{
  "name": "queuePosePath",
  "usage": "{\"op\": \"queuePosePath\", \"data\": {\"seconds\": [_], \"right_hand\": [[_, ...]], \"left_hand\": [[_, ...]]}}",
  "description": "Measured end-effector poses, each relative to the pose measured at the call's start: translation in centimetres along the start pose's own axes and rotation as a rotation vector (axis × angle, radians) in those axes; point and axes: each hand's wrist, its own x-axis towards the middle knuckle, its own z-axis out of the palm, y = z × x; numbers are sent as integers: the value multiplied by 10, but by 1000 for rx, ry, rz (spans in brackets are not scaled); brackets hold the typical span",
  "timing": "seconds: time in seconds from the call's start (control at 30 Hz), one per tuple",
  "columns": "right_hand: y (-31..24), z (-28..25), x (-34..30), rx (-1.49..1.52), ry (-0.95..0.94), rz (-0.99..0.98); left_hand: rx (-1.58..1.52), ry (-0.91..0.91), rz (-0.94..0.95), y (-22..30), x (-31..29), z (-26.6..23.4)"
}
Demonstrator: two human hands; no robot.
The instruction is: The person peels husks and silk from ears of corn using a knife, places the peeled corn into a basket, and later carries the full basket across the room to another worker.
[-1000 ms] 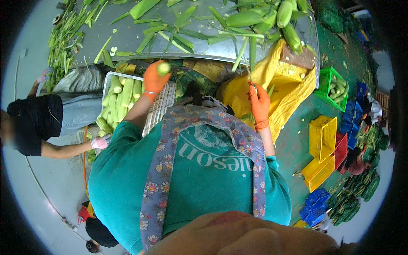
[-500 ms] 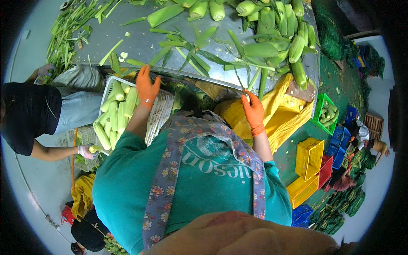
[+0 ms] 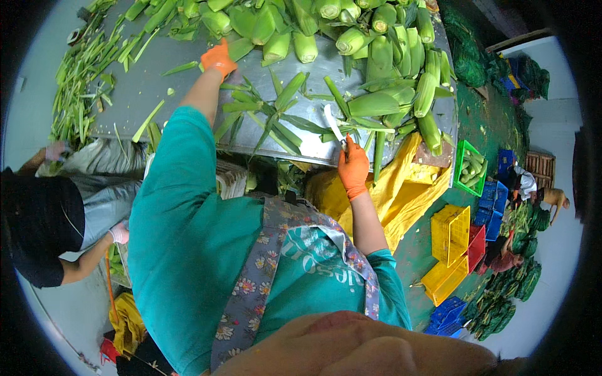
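My left hand, in an orange glove, is stretched far over the metal table. Its fingers close around the leafy end of an unhusked ear of corn, partly hidden under the glove. Nearer the table's front edge, my right hand, also orange-gloved, grips a small knife with a pale curved blade pointing up and away. Stripped green husks lie between my hands. More ears of corn are heaped along the far side and at the right.
A yellow sack hangs at the table's front right. Below my left arm, a white crate is mostly covered. At left stands a co-worker in a black shirt. Green, yellow and blue crates stand on the floor at right.
My left hand has moved from above the white crate, away over the table onto an ear of corn. My right hand keeps the knife, its blade now plainer to see. The co-worker's near hand no longer shows corn.
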Motion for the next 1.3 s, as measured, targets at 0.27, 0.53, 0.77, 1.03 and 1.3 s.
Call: {"op": "queuePosePath", "data": {"seconds": [0.27, 0.53, 0.77, 1.03, 1.3], "right_hand": [[13, 36, 29, -95, -23, 10], [-87, -20, 78, 349, 217, -422], [-180, -66, 59, 762, 44, -670], [-158, -70, -1, 1286, -206, -494], [-146, -33, -64, 1415, -452, -340]], "left_hand": [[-385, -171, 101, -53, -49, -1], [-1107, -138, -100, -43, -149, -76], [-1640, -649, -9, 16, -239, -133], [-1997, -741, -148, 40, -334, -144], [-1891, -537, -412, 59, -441, -188]]}}
